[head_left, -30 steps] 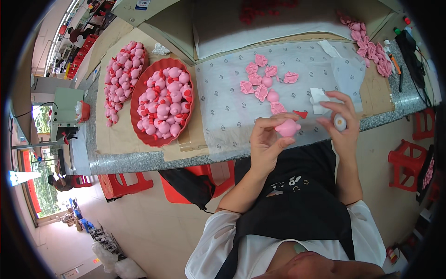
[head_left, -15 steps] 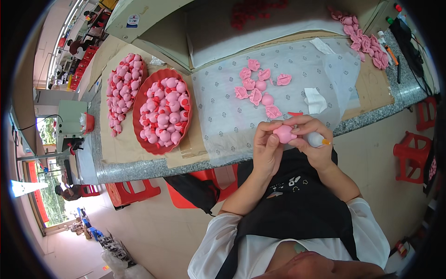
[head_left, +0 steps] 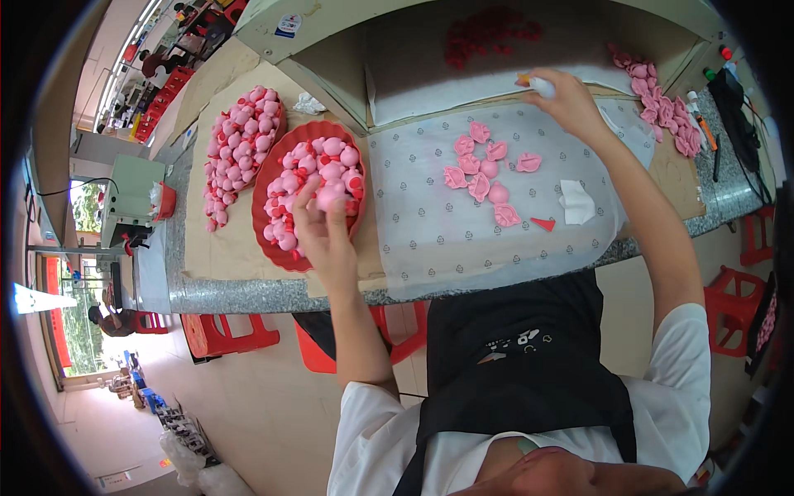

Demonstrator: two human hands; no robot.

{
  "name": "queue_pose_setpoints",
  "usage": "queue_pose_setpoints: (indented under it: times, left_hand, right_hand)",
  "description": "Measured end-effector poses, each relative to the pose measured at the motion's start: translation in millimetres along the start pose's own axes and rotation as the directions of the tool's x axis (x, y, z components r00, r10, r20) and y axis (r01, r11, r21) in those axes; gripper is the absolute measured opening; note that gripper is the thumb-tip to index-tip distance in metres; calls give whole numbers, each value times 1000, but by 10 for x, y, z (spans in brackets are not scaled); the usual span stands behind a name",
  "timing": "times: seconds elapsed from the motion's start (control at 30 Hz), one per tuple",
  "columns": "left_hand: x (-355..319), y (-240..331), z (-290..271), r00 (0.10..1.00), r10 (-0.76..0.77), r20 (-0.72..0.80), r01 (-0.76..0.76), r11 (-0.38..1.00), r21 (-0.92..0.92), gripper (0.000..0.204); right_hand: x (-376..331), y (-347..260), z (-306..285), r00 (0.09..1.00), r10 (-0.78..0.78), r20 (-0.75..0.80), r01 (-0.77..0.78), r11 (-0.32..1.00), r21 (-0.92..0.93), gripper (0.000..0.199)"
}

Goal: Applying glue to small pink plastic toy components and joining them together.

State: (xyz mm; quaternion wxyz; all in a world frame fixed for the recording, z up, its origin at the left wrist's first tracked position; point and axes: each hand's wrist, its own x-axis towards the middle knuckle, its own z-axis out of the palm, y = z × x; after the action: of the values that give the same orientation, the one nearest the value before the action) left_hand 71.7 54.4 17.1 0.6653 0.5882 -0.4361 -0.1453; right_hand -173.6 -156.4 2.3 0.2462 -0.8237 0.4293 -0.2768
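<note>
My left hand (head_left: 324, 230) reaches over the red plate (head_left: 273, 252) heaped with pink dough figures and grips one pink figure (head_left: 331, 196) at the fingertips. My right hand (head_left: 567, 101) is stretched to the far side of the bench, closed on a small white tube with an orange tip (head_left: 538, 83). Between my hands, several flat pink pieces (head_left: 481, 172) and a small red wedge (head_left: 543, 223) lie on a translucent dotted sheet (head_left: 430, 223).
A second heap of pink figures (head_left: 236, 149) lies left of the plate. A white tissue (head_left: 576, 202) rests on the sheet. More pink pieces (head_left: 662, 107) and pens sit far right, red bits (head_left: 488, 31) at the back. Red stools (head_left: 732, 302) stand beside the bench.
My hands, held together near my body with a pink figure, have parted. The left carried the figure to the red plate; the right took the white tube to the far side.
</note>
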Motion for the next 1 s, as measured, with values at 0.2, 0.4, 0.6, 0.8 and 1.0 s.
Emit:
queue_pose_setpoints:
  times: [0.2, 0.4, 0.6, 0.8, 1.0]
  left_hand:
    - [490, -315, -525, 995, 68, 77, -94, 910, 404, 18]
    - [751, -436, -669, 992, 21, 128, -66, 930, 361, 22]
    - [806, -351, -362, 942, 17, 334, -326, 267, 907, 33]
    - [215, -135, 1052, 689, 339, 641, -638, 703, 315, 31]
    - [-155, -427, 1747, 588, 442, 678, -760, 588, 277, 18]
  right_hand:
    - [861, 766, 332, 975, -151, -163, 77, 916, -394, 30]
    - [1137, 731, 618, 923, -359, -139, 193, 744, -640, 37]
    - [596, 492, 181, 998, 30, 53, -7, 920, -393, 41]
    - [361, 628, 116, 969, -218, -116, 177, 940, -292, 27]
    - [-380, 314, -141, 981, -28, -191, 74, 968, 238, 15]
